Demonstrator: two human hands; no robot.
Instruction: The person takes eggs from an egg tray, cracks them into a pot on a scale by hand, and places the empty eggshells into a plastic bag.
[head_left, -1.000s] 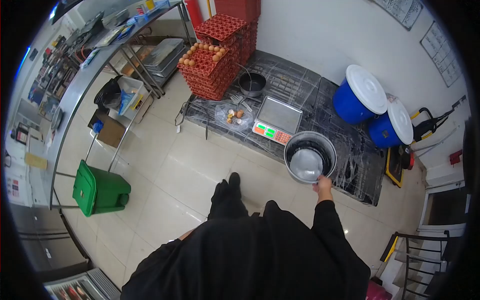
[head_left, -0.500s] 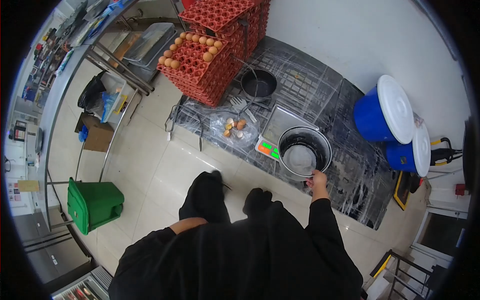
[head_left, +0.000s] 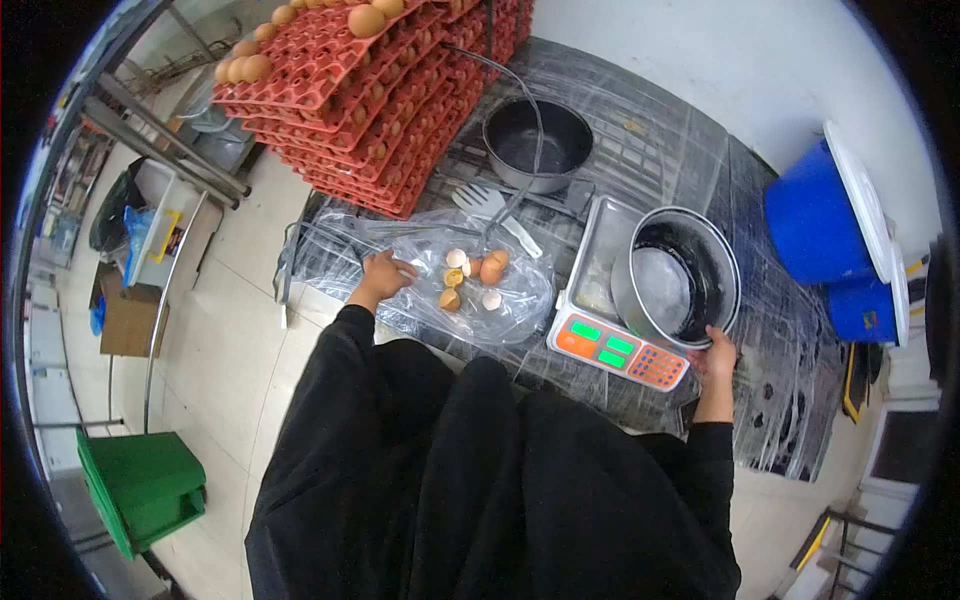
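My right hand (head_left: 712,358) grips the near rim of a metal pot (head_left: 627,290). The pot overlaps the right side of a digital scale (head_left: 560,335) with lit green displays; whether it rests there I cannot tell. Something pale covers the pot's bottom. My left hand (head_left: 385,277) is open at the left edge of a clear plastic bag (head_left: 425,310), fingers apart and pointing right. Cracked eggshells (head_left: 450,300) lie on the bag. Behind them are a white slotted spatula (head_left: 488,207) and a dark pot (head_left: 520,145) with a cable across it.
Stacked red egg trays (head_left: 390,130) rise at the back left, with brown eggs (head_left: 366,20) on top. Two blue tubs (head_left: 815,215) with white lids stand at the right by the wall. A green bin (head_left: 145,490) is on the floor at the left.
My view has come closer to the low platform. My left hand has come forward to the plastic bag's edge. My right hand still grips the metal pot.
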